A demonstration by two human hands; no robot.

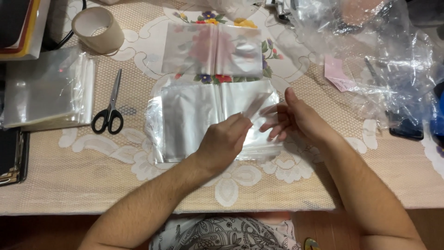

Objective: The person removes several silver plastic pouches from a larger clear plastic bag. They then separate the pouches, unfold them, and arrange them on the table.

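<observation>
Over the stack of clear bags [194, 120] at table [69, 185] centre: left hand [226, 141] pinched shut on 1 thin clear strip [256, 107], right hand [296, 118] half open, seemingly touching it. Light, limp, slippery; best gripped at an edge.

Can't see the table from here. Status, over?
Left hand pinching a clear strip. Right hand open beside it. Both over the clear bags. Scissors lie apart, left.

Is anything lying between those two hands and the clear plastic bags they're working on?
Nothing visible does. The left hand pinches a clear strip over the clear bag stack; the right hand is beside it. The scissors lie off to the left.
</observation>
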